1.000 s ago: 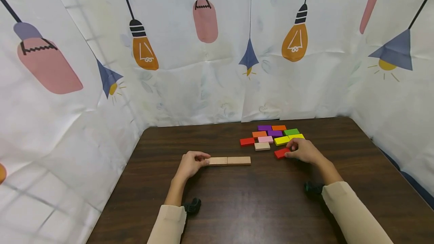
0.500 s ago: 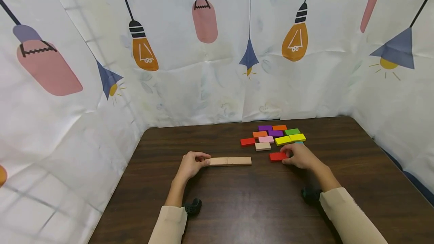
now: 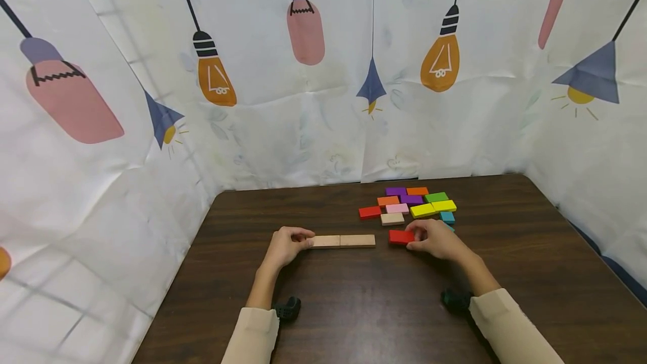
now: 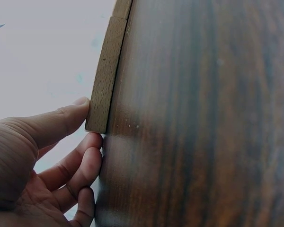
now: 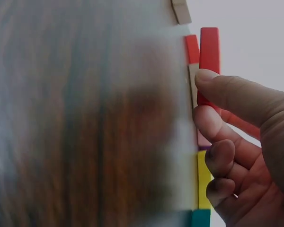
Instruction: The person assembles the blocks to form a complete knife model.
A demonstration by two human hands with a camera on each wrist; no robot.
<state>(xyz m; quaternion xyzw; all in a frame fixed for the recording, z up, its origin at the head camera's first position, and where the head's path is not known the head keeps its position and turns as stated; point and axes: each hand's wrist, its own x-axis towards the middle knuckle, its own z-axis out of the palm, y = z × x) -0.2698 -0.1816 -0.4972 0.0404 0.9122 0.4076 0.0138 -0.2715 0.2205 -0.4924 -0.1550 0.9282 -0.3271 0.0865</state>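
Observation:
Two plain wooden blocks lie end to end in a row; the left wooden block [image 3: 326,241] has its left end between the thumb and fingers of my left hand [image 3: 284,246]. In the left wrist view my thumb lies on the side of that wooden block [image 4: 106,78], with fingertips at its end. The right wooden block [image 3: 358,241] adjoins it. My right hand [image 3: 438,239] pinches a red block [image 3: 400,237] by its right end, a short gap from the row. The right wrist view has this red block [image 5: 209,49] between thumb and fingers, above the table surface.
Behind the right hand lies a group of flat coloured blocks: a red block [image 3: 370,212], a pale block [image 3: 392,219], a pink block [image 3: 397,208], a yellow block [image 3: 422,210], a teal block [image 3: 447,217] and several others. The brown table [image 3: 354,308] meets a printed cloth [image 3: 283,145].
My right hand has carried the red block leftward from beside the yellow blocks towards the wooden row, uncovering the teal block. My left hand has stayed at the row's left end.

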